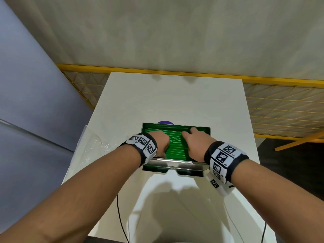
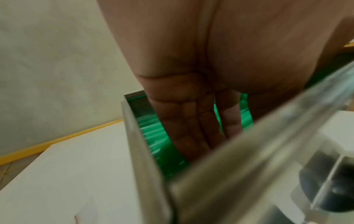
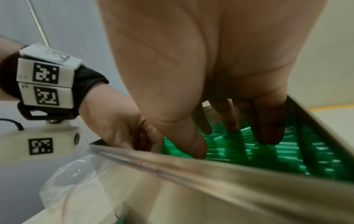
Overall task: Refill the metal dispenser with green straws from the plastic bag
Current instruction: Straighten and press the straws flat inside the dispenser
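Levelling straws in the dispenser

Our left hand (image 1: 162, 142) and right hand (image 1: 192, 143) press flat, fingers straight, on green straws (image 1: 175, 146) lying left-to-right inside the metal dispenser (image 1: 175, 163).

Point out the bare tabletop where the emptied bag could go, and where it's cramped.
Bare white table lies between the metal dispenser and the far edge by the yellow rail, and along the dispenser's right side. Left is crowded: the plastic bag lies against it. Left hand and right hand fill the bin over the green straws.
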